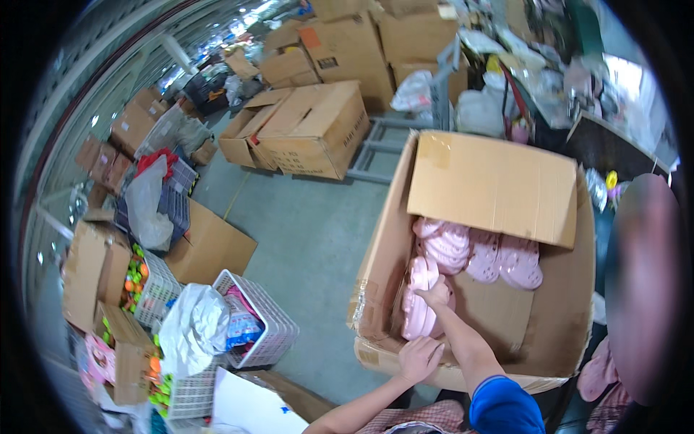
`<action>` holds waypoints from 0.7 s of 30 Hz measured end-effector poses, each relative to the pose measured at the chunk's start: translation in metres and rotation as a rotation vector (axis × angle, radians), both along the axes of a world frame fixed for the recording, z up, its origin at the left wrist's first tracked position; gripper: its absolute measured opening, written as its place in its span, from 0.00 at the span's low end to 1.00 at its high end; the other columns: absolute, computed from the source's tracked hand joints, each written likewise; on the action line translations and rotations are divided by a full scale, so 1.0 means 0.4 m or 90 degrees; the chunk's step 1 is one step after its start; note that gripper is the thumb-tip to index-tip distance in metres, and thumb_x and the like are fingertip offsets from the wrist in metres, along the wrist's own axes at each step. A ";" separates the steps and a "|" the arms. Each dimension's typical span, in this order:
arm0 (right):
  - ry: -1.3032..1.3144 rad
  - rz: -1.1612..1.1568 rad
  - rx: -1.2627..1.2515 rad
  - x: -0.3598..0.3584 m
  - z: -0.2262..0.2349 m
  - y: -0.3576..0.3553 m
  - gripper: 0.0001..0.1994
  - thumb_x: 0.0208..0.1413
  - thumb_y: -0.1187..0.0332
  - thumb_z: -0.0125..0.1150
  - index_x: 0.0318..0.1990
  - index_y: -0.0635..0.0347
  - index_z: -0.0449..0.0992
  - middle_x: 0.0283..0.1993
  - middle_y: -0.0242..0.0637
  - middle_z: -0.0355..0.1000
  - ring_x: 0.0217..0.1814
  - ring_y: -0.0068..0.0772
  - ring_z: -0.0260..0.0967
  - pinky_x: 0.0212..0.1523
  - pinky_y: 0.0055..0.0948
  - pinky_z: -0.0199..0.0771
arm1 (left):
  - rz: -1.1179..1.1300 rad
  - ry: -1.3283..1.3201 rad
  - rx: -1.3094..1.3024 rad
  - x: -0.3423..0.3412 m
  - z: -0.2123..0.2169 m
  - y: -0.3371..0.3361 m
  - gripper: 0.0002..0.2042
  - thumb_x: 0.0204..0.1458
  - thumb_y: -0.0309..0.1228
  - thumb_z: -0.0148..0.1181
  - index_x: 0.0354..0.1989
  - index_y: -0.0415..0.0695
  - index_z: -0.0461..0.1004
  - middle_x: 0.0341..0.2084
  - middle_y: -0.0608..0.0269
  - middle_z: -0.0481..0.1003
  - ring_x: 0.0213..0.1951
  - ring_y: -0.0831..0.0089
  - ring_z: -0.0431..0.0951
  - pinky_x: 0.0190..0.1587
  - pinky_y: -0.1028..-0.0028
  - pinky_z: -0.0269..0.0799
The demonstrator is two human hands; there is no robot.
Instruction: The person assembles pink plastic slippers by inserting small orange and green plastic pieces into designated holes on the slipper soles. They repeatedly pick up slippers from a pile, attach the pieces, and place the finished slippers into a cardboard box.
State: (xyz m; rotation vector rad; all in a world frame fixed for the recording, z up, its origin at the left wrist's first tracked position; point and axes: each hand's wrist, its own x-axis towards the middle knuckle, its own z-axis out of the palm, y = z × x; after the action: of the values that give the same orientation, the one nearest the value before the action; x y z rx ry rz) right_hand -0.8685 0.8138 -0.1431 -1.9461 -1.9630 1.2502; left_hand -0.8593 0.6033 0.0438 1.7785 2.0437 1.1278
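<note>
From the head camera, the right hand (436,295) is reaching down into the big cardboard box (564,318) and closing its fingers around a pink plastic shoe (418,312) standing in a stack by the box's left wall. The left hand (419,358) is resting, fingers curled, on the box's front edge. Holding that edge steady is probably helping the shoe slide in straight.

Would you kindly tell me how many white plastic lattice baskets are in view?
3: one white plastic lattice basket beside the large cardboard box, one left by orange and green toys, one at the bottom. Others may be hidden.
</note>
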 end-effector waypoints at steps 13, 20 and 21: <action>0.601 0.099 0.205 0.738 1.109 -0.362 0.50 0.30 0.69 0.86 0.67 0.68 0.66 0.62 0.43 0.73 0.64 0.37 0.73 0.66 0.36 0.72 | -0.248 -0.611 -0.114 0.000 0.240 0.028 0.48 0.54 0.43 0.75 0.77 0.38 0.52 0.67 0.48 0.65 0.68 0.60 0.67 0.72 0.64 0.62; 0.715 -0.219 0.287 1.079 0.894 -0.734 0.44 0.53 0.59 0.74 0.74 0.67 0.60 0.71 0.44 0.67 0.72 0.41 0.66 0.73 0.41 0.63 | -0.314 -0.833 -0.188 0.358 0.456 -0.295 0.35 0.56 0.35 0.74 0.69 0.37 0.64 0.43 0.67 0.78 0.36 0.83 0.74 0.38 0.80 0.72; 0.734 -0.239 0.225 1.095 0.849 -0.797 0.40 0.58 0.59 0.70 0.74 0.66 0.60 0.72 0.45 0.65 0.74 0.41 0.64 0.74 0.42 0.61 | -0.287 -0.796 -0.198 0.386 0.388 -0.342 0.32 0.56 0.35 0.74 0.66 0.37 0.67 0.40 0.69 0.78 0.34 0.84 0.73 0.35 0.80 0.70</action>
State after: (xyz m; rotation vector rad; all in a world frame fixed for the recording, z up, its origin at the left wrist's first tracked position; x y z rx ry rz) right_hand -0.4307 0.4950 0.1964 -0.9385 -1.0523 1.3181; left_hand -0.7050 0.4666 0.1989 0.8554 0.9263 1.1918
